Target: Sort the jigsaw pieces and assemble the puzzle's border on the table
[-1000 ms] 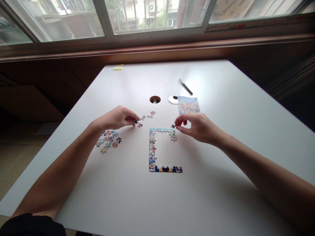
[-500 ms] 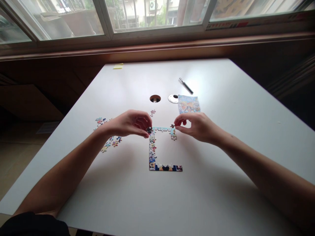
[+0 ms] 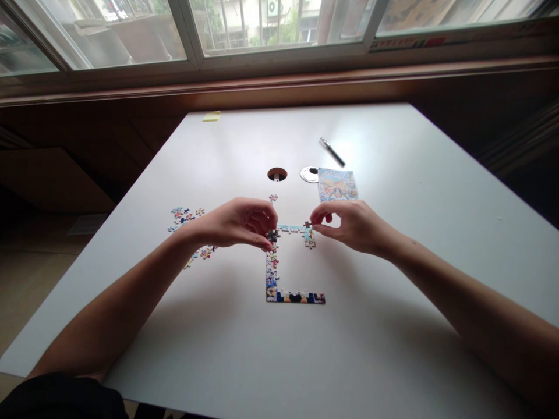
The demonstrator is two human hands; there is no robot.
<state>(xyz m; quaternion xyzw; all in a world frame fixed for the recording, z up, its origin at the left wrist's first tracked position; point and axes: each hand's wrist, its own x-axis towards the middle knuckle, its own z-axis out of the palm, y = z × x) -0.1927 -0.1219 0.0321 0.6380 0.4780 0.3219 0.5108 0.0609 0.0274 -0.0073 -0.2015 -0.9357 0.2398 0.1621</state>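
Head view: your left hand (image 3: 238,224) pinches a dark puzzle piece (image 3: 273,236) at the top-left corner of the partial puzzle frame (image 3: 271,273) on the white table (image 3: 393,279). Your right hand (image 3: 351,224) pinches a small brown piece (image 3: 307,224) just above the frame's top edge. Step in hand looks like fitting border pieces. Next: line up tabs, then press flat. Loose pieces (image 3: 186,215) lie far left.

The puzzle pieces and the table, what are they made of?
The puzzle pieces look like thin printed cardboard: flat, with bright matte pictures. The piece in the right hand shows a plain brownish side, maybe its back. The table seems to be smooth white laminate, with a soft sheen from the window light.
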